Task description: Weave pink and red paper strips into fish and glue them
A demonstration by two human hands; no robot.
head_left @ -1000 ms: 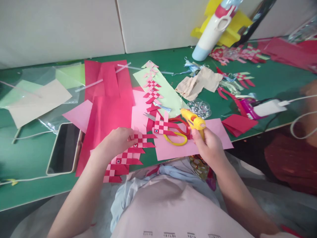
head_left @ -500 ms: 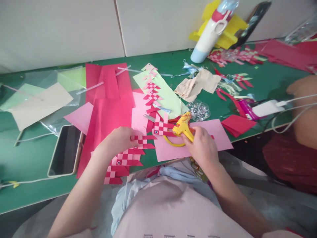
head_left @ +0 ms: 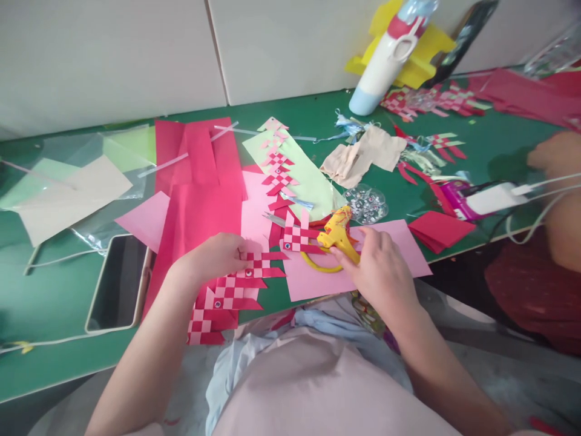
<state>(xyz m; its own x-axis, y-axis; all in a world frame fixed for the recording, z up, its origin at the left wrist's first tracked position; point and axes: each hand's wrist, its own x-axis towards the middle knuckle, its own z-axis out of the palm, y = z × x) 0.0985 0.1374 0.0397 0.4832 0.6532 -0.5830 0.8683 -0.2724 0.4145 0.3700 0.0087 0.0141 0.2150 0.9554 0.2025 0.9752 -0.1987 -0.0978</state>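
My left hand (head_left: 215, 260) has its fingertips closed on the upper edge of a red and pink woven paper fish (head_left: 261, 264). Below it, more woven fish (head_left: 231, 295) with stick-on eyes overlap. My right hand (head_left: 381, 263) is beside a yellow glue gun (head_left: 338, 233), its thumb at the handle and its fingers spread apart. Another woven fish (head_left: 296, 236) lies left of the glue gun's nozzle. Under these are scissors with a yellow handle (head_left: 320, 265) and a pink sheet (head_left: 313, 284).
Red paper (head_left: 204, 206) and a phone (head_left: 115, 284) lie left. Behind are a green strip (head_left: 308, 175) with small fish, a dish of eyes (head_left: 367, 203), beige cloth (head_left: 363, 154) and a bottle (head_left: 384, 66). At right are a white plug (head_left: 494, 198) with cables and another person's arm (head_left: 560, 200).
My right hand has loosened around the glue gun's handle and shifted slightly right, its fingers further apart. My left hand stays at the fish, where an eye now shows more fully.
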